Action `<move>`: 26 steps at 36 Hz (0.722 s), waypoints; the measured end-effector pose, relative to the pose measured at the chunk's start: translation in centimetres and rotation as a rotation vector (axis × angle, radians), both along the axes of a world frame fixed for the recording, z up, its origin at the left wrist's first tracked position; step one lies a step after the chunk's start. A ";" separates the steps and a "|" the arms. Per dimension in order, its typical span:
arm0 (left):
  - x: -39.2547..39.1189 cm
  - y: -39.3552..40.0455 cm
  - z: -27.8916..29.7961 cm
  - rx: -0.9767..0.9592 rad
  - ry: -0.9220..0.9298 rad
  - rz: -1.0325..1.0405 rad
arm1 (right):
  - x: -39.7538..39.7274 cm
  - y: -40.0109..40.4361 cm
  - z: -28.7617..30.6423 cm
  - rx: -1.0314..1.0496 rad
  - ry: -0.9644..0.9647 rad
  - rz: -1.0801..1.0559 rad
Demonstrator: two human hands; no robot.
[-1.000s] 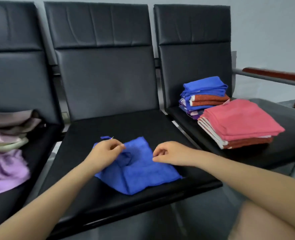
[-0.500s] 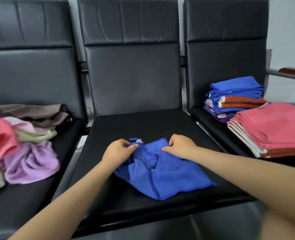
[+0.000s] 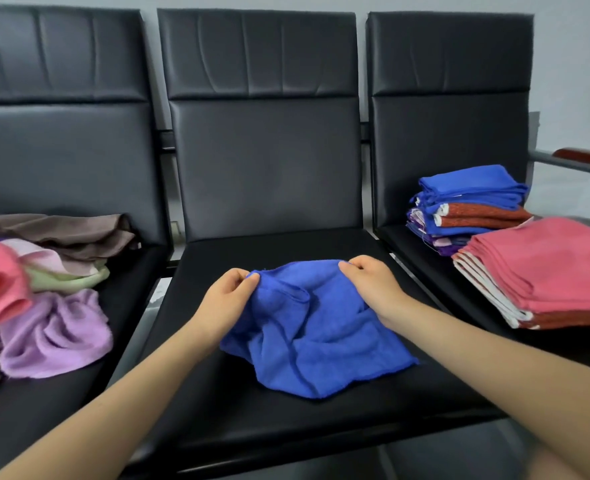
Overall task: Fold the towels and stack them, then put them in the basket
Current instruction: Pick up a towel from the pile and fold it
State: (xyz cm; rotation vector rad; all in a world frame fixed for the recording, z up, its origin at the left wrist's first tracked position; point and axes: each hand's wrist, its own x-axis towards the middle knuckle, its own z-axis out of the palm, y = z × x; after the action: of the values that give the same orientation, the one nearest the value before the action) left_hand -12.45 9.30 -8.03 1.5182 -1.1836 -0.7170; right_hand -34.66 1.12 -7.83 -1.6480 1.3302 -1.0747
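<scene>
**Crumpled blue towel pinched at both far corners on middle seat**

Lying at the centre of the black padded middle seat [image 3: 252,427]: a rumpled royal-blue microfibre towel [image 3: 314,344], creased and unfolded, near edge draped toward 6 o'clock. Left hand [image 3: 226,299] at 9 o'clock of the towel, thumb and fingers curled and pinching the far left corner. Right hand [image 3: 371,282] at 1 o'clock of the towel, fingers likewise clenched on the far right corner, top edge stretched loosely between the two grips and raised slightly off the cushion.

On the right-hand black seat [image 3: 407,244], toward 3 o'clock: a neat stack of folded salmon-pink towels [image 3: 546,268] with white and rust-coloured layers beneath. Just behind it at 2 o'clock, touching: a second folded stack of blue, rust-orange and purple towels [image 3: 470,206].

On the left-hand black seat [image 3: 61,410], toward 9 o'clock: a loose heap of unfolded cloths [image 3: 54,327] — lilac in front, pink at the edge, pale green, light pink and brown behind.
</scene>
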 end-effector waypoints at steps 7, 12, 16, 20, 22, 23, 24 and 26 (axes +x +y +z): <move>0.2 0.8 -0.6 -0.072 -0.453 0.126 | -1.1 0.3 -0.3 0.013 0.100 0.066; -0.9 1.3 -2.1 -0.069 -0.633 0.056 | -2.1 0.3 -1.3 0.046 0.233 0.105; -2.1 0.9 -2.1 0.052 -0.784 0.045 | -2.4 0.1 -1.6 0.050 0.273 0.119; -2.7 0.1 -2.1 0.209 -0.846 0.010 | -2.6 0.0 -1.5 0.055 0.283 0.121; -2.7 -0.4 -2.4 0.211 -0.858 -0.025 | -2.6 -0.1 -1.6 0.061 0.285 0.116; -2.6 -0.6 -2.5 0.195 -0.836 -0.053 | -2.6 -0.1 -1.6 0.064 0.290 0.117; -2.5 -0.7 -2.6 0.169 -0.807 -0.087 | -2.6 -0.1 -1.6 0.065 0.291 0.115; -2.4 -1.1 -2.8 0.093 -0.735 -0.137 | -2.6 -0.2 -1.6 0.068 0.290 0.107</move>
State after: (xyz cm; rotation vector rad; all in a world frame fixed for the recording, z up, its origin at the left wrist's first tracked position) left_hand -14.84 8.25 -10.83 1.8627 -1.8270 -0.2928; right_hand -37.26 0.95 -9.45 -1.8519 1.4241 -0.7394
